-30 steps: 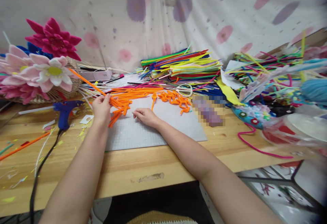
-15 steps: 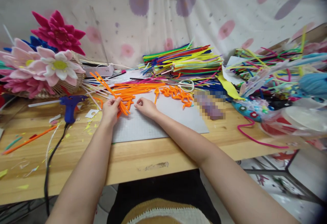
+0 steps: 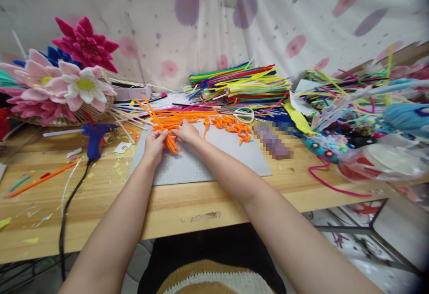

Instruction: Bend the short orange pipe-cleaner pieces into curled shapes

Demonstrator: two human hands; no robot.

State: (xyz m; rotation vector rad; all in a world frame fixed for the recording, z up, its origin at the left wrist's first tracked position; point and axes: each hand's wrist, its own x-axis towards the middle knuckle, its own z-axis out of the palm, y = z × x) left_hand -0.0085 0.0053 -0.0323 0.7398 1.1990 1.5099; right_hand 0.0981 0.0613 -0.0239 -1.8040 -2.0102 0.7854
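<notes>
My left hand [image 3: 156, 145] is closed around a small bunch of orange pipe cleaners [image 3: 152, 113], whose long ends slant up and whose short ends stick out below the fingers. Close beside it, my right hand [image 3: 187, 132] has its fingers curled together at a heap of orange pipe cleaner pieces; what is between its fingertips is hidden. Both hands are over a grey board [image 3: 214, 164]. Bent orange pieces [image 3: 233, 126] lie to the right on the board, with a single looped orange piece [image 3: 206, 125] nearer the right hand.
A blue glue gun [image 3: 94, 140] with a black cord lies at left, near fluffy flowers [image 3: 83, 84] in a basket. Bundled colourful pipe cleaners [image 3: 244, 81] are stacked at the back, with white-handled scissors [image 3: 246, 114] in front. A plastic-wrapped tub [image 3: 378, 162] stands at right.
My right hand has moved left and slightly up to the orange pieces beside my left hand. My left hand still holds its bunch. The view has shifted slightly.
</notes>
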